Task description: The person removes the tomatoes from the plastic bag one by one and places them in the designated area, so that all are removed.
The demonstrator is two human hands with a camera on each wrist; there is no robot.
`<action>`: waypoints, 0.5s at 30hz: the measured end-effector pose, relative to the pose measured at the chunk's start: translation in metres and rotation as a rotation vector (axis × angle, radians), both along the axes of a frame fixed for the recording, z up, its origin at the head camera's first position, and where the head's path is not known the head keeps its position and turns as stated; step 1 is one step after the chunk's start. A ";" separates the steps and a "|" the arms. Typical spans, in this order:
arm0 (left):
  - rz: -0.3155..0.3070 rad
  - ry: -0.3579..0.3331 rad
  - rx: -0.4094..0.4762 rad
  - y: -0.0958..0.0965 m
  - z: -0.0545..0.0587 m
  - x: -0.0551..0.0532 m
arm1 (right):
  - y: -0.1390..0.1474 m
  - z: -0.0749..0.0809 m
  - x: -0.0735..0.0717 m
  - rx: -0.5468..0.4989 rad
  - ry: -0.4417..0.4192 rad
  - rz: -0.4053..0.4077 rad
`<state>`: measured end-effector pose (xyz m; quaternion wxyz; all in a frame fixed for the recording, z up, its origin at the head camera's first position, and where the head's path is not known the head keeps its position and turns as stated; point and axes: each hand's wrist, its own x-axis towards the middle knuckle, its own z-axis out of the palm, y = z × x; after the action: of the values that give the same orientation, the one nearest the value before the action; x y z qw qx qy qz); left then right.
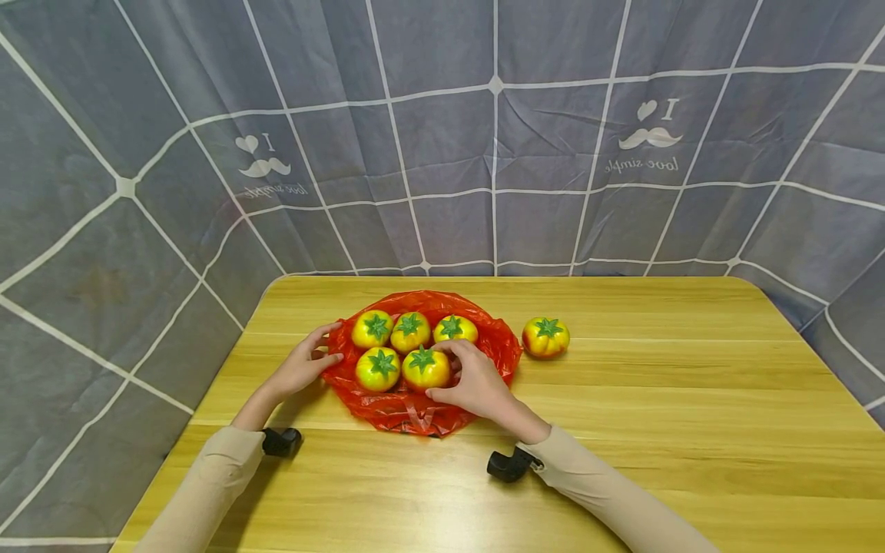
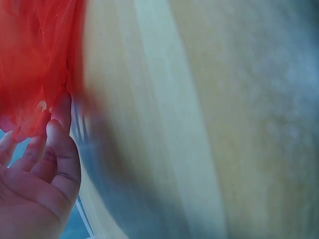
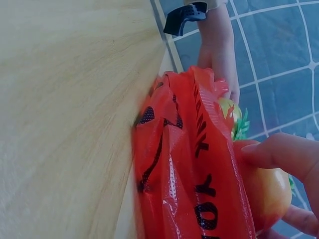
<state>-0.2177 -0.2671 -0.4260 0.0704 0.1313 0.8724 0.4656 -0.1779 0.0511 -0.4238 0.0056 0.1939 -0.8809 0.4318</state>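
Head: tomato (image 1: 423, 372) in R hand (image 1: 477, 382)

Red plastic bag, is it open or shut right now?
Open: the red plastic bag gapes wide, with yellow fruits visible inside.

Each beige sleeve (image 1: 608, 495) carries a small, bent black device (image 1: 509, 465) at the cuff (image 1: 236, 445).

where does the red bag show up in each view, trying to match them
Head: the red bag lies just left of centre, in the lower half.
Left wrist: top left corner, touching the left hand.
Right wrist: middle, running down to the bottom edge, dark lettering showing.
Shared landmark: the wooden table.
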 end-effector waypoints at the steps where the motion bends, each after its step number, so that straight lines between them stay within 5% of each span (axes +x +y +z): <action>1: 0.000 0.002 -0.003 0.000 0.000 0.000 | 0.000 0.000 0.000 -0.003 0.000 -0.001; 15: 0.004 0.012 -0.027 0.001 -0.001 0.001 | 0.006 0.008 0.003 -0.013 0.018 -0.018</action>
<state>-0.2169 -0.2658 -0.4267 0.0658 0.1313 0.8792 0.4532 -0.1749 0.0575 -0.4161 0.0188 0.1898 -0.8797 0.4357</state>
